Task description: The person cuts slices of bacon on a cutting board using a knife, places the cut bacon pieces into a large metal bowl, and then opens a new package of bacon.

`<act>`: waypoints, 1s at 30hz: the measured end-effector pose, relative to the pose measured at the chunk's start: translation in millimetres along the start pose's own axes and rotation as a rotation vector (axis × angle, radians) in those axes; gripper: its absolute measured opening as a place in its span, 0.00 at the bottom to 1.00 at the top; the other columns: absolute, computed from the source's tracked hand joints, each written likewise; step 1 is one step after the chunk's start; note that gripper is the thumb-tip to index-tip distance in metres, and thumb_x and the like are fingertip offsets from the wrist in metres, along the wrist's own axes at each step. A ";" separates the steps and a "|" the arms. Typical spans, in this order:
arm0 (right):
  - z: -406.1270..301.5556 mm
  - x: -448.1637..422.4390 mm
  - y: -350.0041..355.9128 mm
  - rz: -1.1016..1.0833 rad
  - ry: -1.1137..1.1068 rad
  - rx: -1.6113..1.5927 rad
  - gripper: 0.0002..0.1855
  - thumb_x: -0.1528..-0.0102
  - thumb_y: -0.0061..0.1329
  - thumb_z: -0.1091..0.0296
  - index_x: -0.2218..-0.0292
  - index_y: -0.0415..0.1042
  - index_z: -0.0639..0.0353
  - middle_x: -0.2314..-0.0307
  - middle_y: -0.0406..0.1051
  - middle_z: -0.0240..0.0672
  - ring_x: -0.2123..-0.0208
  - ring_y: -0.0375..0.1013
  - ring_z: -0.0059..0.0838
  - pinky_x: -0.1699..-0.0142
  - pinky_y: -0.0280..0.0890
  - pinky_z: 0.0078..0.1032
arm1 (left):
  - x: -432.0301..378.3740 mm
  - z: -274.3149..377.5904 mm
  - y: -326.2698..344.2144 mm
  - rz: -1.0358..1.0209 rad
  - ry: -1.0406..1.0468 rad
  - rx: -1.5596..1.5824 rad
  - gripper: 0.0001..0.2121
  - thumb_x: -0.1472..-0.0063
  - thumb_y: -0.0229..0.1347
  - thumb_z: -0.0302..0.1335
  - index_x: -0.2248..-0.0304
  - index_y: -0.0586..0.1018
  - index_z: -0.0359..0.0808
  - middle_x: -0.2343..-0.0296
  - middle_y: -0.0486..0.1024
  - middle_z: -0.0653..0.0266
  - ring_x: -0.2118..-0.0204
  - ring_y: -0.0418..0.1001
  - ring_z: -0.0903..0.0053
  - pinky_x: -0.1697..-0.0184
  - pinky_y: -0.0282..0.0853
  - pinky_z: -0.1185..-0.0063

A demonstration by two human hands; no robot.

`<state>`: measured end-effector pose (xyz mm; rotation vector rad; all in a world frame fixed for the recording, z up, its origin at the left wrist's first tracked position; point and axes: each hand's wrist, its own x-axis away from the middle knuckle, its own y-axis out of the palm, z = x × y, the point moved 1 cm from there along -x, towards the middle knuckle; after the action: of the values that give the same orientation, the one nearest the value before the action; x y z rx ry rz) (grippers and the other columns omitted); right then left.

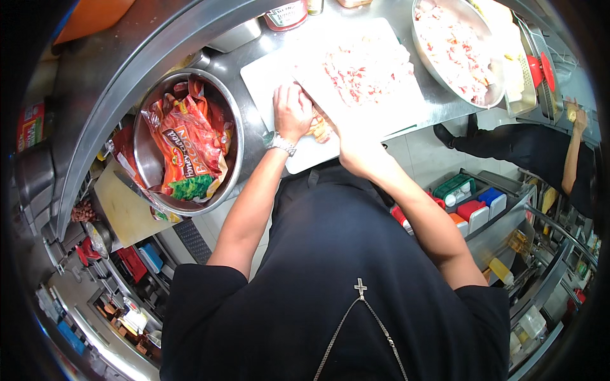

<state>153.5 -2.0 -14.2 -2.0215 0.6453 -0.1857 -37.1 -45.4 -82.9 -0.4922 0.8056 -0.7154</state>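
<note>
My left hand, with a watch at the wrist, presses on a strip of bacon at the near left of a white cutting board. My right hand is closed round what looks like a knife; its handle is hidden by the hand. The knife's blade runs up and left beside my left fingers, partly lost in glare. A pile of chopped bacon lies on the board beyond the blade.
Left of the board, a steel bowl holds bacon packages. A second steel bowl with chopped meat stands at the right. A ketchup container is behind the board. A co-worker is at the right, one hand on something yellow.
</note>
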 end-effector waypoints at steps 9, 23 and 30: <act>4.0 -11.2 42.9 0.007 0.108 -0.087 0.18 0.46 0.39 0.80 0.53 0.67 0.71 0.66 0.71 0.61 0.60 0.71 0.59 0.53 0.66 0.45 | 5.0 3.8 2.8 -0.011 -0.005 -0.035 0.07 0.45 0.50 0.22 0.65 0.72 0.29 0.66 0.69 0.46 0.61 0.67 0.51 0.55 0.64 0.60; 39.2 0.0 22.2 0.031 0.146 -0.088 0.18 0.45 0.43 0.79 0.53 0.69 0.68 0.63 0.72 0.58 0.58 0.71 0.55 0.52 0.65 0.45 | 4.6 -2.4 -1.8 -0.025 -0.033 -0.019 0.06 0.42 0.49 0.23 0.67 0.71 0.27 0.66 0.69 0.45 0.61 0.66 0.50 0.55 0.63 0.59; 48.2 14.0 3.9 0.018 0.124 0.022 0.15 0.42 0.49 0.69 0.56 0.67 0.68 0.68 0.72 0.56 0.63 0.73 0.57 0.55 0.66 0.46 | 16.7 -7.0 -11.0 -0.006 -0.123 0.097 0.10 0.43 0.53 0.24 0.63 0.73 0.28 0.65 0.69 0.47 0.59 0.66 0.52 0.53 0.64 0.60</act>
<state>182.4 26.2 -44.4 -1.9943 0.7357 -0.3084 -38.7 -65.8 -88.0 -0.4470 0.6514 -0.7196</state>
